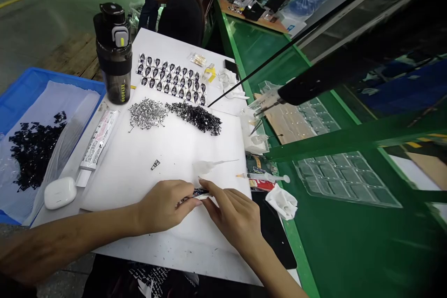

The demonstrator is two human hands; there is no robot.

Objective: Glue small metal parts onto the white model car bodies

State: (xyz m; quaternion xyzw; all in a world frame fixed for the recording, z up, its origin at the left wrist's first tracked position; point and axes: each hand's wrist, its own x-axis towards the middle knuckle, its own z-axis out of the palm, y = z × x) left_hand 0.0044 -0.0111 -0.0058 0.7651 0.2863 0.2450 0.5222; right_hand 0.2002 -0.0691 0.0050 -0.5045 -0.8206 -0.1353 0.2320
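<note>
My left hand (165, 205) is closed, thumb and fingers pinching a small dark-and-white piece (200, 192) above the white table (167, 149). My right hand (232, 212) pinches the same piece from the other side; the fingers hide most of it, so its exact kind is unclear. Just beyond them lies a translucent squeeze bottle (204, 166) with a thin needle tip. A single black frame-like part (155, 164) rests to the left. Farther back are a heap of small silver pins (146, 114) and a heap of black parts (199, 118).
Rows of dark teardrop-shaped pieces (171, 79) lie at the back. On the left stand a drink bottle (113, 56), a long box (98, 139), a white case (60, 193) and a blue tray (31, 74). To the right are a syringe (267, 177) and crumpled tissue (282, 201). A person (181, 11) sits beyond.
</note>
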